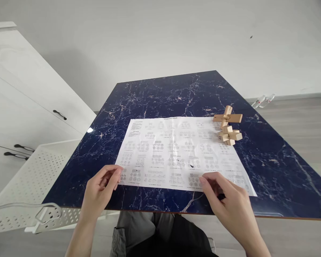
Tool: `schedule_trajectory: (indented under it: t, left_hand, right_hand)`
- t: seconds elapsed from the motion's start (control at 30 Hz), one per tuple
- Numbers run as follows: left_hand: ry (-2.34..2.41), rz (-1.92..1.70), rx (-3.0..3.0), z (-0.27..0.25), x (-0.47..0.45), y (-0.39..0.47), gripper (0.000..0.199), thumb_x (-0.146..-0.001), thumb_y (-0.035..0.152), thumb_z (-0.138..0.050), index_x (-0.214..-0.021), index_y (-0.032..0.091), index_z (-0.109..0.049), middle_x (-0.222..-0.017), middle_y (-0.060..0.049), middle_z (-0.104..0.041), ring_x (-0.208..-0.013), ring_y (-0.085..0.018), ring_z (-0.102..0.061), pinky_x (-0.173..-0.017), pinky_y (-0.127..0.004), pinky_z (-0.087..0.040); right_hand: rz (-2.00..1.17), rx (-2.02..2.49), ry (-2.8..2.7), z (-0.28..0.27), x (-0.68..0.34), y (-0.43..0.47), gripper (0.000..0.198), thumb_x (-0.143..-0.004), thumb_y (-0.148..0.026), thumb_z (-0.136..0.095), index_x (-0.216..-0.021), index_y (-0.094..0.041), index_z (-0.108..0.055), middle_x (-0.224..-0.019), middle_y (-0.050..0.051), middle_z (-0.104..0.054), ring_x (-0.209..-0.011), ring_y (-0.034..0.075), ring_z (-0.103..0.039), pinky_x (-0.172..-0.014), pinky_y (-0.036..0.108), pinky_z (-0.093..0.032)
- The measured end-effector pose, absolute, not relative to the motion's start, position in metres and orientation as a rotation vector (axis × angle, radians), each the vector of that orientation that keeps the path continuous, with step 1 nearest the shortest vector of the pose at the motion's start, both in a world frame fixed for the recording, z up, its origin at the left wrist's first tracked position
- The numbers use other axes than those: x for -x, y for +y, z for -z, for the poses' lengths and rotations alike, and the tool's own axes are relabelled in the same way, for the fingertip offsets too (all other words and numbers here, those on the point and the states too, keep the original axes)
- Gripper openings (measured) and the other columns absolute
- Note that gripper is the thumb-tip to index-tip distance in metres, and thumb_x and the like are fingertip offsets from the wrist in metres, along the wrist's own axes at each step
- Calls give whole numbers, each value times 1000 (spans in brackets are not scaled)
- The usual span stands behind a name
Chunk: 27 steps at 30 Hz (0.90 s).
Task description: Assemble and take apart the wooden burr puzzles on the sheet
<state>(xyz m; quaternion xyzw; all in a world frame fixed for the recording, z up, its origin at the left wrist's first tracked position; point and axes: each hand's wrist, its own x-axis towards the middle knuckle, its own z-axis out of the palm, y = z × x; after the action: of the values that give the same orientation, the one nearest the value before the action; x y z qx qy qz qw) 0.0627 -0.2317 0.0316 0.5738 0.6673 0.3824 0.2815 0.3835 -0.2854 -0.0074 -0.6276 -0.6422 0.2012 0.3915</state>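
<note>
A large white printed instruction sheet, with fold creases and rows of small diagrams, lies on the dark blue marbled table. My left hand pinches its lower left edge between thumb and forefinger. Along the bottom edge, right of the middle, my right hand has thumb and forefinger closed on the paper, the other fingers curled and partly hidden. Two wooden interlocking puzzles touch the sheet's upper right part: a cross-shaped one of flat and square bars, and in front of it a compact burr puzzle of short blocks.
The table ends close to my lap. At left stand a white cabinet with black handles and a white perforated shelf. Clear bottles lie on the floor beyond the right edge. A small black mark shows on the sheet.
</note>
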Motion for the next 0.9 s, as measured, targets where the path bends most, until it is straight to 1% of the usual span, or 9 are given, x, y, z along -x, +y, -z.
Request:
schedule_trajectory:
  t: [0.2, 0.33, 0.47, 0.63, 0.7, 0.8, 0.9]
  left_hand:
    - [1721, -960, -1576, -30, -52, -228, 33, -95, 52, -66, -94, 20, -71, -65, 1, -56, -58, -15, -52, -57, -26, -44]
    - [1755, -1025, -1547, -30, -57, -230, 32, -95, 51, -65, -93, 20, -71, -65, 1, -55, -58, -14, -50, -58, -26, -44]
    - [1776, -1033, -1526, -31, -62, -232, 33, -94, 52, -67, -93, 20, -72, -67, 0, -58, -59, -15, -50, -57, -26, -44]
    - [1777, -985, -1538, -31, -58, -230, 33, -93, 53, -69, -93, 20, -73, -69, -1, -62, -60, -15, -52, -58, -26, -45]
    - [1785, -959, -1557, -30, -56, -229, 34, -94, 54, -68, -93, 20, -74, -69, -2, -64, -61, -16, -54, -58, -26, -46]
    - [1790, -914, -1577, -27, -51, -227, 36, -94, 55, -68, -95, 20, -75, -71, -3, -68, -63, -17, -58, -58, -25, -49]
    - [1751, -853, -1603, -25, -48, -226, 36, -94, 55, -68, -97, 21, -76, -79, -5, -73, -67, -19, -65, -60, -25, -53]
  right_hand:
    - [-473, 1621, -1653, 12, -384, -285, 31, -109, -48, -54, -93, -25, -67, -63, -2, -60, -49, 15, -50, -48, 26, -43]
    - [-466, 1636, -1648, 15, -385, -286, 34, -109, -50, -54, -92, -25, -67, -64, -2, -61, -48, 15, -51, -47, 26, -42]
    - [-448, 1664, -1627, 13, -383, -286, 34, -109, -50, -55, -92, -24, -67, -62, -2, -61, -48, 14, -52, -48, 25, -43]
    - [-459, 1691, -1614, 10, -381, -286, 33, -109, -49, -56, -91, -24, -67, -66, -1, -65, -50, 15, -58, -48, 25, -45]
    - [-462, 1706, -1612, 10, -380, -285, 33, -108, -50, -55, -92, -24, -67, -66, 0, -65, -51, 16, -60, -46, 25, -45]
    - [-488, 1720, -1595, 10, -378, -286, 34, -108, -51, -56, -90, -24, -67, -64, 0, -64, -50, 16, -58, -44, 25, -44]
    - [-557, 1737, -1578, 4, -381, -286, 36, -107, -54, -55, -90, -25, -68, -66, 1, -66, -51, 16, -57, -38, 24, -38]
